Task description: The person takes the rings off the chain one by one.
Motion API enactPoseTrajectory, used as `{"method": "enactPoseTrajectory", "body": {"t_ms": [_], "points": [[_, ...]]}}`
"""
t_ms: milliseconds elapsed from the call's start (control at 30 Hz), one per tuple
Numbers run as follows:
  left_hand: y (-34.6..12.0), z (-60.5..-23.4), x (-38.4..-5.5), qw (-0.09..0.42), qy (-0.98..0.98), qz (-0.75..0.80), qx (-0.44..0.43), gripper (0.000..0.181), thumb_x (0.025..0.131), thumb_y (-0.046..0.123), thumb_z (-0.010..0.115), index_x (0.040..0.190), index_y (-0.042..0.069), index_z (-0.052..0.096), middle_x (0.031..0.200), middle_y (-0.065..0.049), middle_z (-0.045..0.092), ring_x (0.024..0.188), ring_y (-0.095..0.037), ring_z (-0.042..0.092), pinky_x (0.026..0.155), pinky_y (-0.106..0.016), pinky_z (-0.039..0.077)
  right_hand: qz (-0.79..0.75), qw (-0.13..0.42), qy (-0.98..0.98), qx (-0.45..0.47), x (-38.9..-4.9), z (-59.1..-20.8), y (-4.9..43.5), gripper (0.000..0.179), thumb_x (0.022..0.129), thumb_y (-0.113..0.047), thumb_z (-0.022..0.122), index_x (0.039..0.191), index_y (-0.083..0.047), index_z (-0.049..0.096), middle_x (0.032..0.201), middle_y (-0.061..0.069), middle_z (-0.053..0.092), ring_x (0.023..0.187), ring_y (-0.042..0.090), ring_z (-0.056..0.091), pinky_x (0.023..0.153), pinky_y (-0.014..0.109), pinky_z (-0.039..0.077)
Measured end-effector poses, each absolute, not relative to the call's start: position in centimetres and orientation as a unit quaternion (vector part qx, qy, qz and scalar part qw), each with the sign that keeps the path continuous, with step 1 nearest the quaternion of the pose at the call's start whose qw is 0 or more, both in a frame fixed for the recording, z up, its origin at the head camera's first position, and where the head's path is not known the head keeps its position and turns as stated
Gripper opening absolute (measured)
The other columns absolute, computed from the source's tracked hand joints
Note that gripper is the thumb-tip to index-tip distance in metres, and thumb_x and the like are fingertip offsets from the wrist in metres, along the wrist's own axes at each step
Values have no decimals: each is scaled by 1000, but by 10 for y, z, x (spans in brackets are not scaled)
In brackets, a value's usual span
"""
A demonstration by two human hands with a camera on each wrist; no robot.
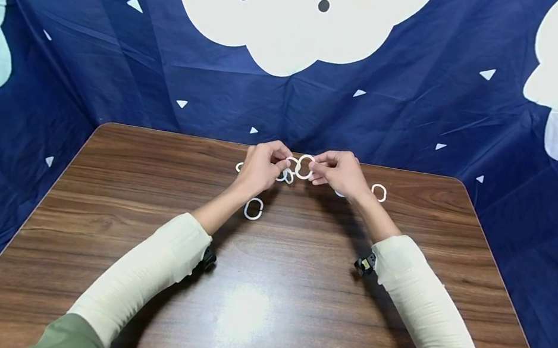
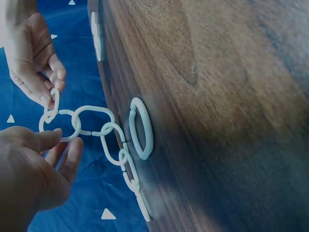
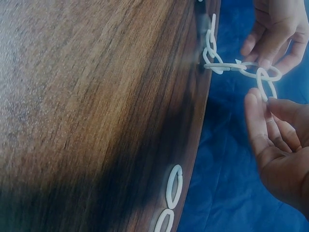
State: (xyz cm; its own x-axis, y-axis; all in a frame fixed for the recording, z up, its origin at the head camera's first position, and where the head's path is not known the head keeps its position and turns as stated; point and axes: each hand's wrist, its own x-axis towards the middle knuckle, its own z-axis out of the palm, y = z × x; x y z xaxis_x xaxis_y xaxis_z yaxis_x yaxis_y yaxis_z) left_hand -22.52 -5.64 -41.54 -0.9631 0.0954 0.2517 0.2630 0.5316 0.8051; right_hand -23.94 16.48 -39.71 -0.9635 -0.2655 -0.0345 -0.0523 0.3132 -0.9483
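Above the far edge of the table, my two hands meet over white oval chain links. My left hand (image 1: pixel 258 169) pinches the end link (image 2: pixel 76 126) of a short chain (image 2: pixel 96 108) between thumb and fingers; the chain trails down toward the table edge. My right hand (image 1: pixel 341 174) pinches another white link (image 3: pixel 260 84) by one end, and in both wrist views it crosses the rim of the left hand's link. A loose white link (image 2: pixel 149 140) lies on the table beside the chain in the left wrist view.
The brown wooden table (image 1: pixel 265 268) ends close behind the hands, with a blue patterned cloth (image 1: pixel 288 109) beyond. One link (image 1: pixel 245 208) lies nearer than the left hand. Another link (image 1: pixel 373 189) lies right of the right hand, and two links (image 3: pixel 170 186) show along the edge.
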Motion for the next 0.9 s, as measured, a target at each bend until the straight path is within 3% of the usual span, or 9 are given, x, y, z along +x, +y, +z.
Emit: {"method": "enactPoseTrajectory", "body": {"t_ms": [167, 400, 633, 900], "points": [[-56, -414, -224, 89, -872, -470, -100, 8, 102, 5, 81, 110, 7, 83, 107, -11, 87, 97, -27, 79, 96, -44, 61, -576, 94, 806, -96, -240, -398, 165, 27, 106, -2, 75, 122, 20, 73, 95, 23, 83, 74, 15, 81, 76, 32, 71], [-55, -414, -225, 91, -871, -472, -100, 9, 102, 5, 80, 111, 8, 83, 108, -10, 87, 99, -27, 78, 95, -43, 60, -582, 97, 802, -90, -240, -399, 164, 28, 106, 2, 74, 125, 22, 71, 86, 12, 81, 72, 15, 79, 74, 31, 70], [-55, -414, -226, 91, -875, -466, -97, 11, 103, 7, 80, 113, 8, 84, 109, -9, 87, 101, -26, 77, 95, -44, 59, -579, 95, 805, -91, -238, -399, 164, 25, 106, 3, 73, 124, 21, 72, 88, 16, 81, 70, 13, 78, 77, 37, 71], [-56, -413, -224, 90, -877, -464, -91, 9, 103, 9, 81, 112, 10, 84, 109, -7, 87, 105, -26, 74, 97, -44, 58, -587, 112, 797, -88, -239, -403, 165, 29, 107, 4, 70, 126, 25, 69, 82, 10, 79, 69, 11, 78, 74, 32, 71]]}}
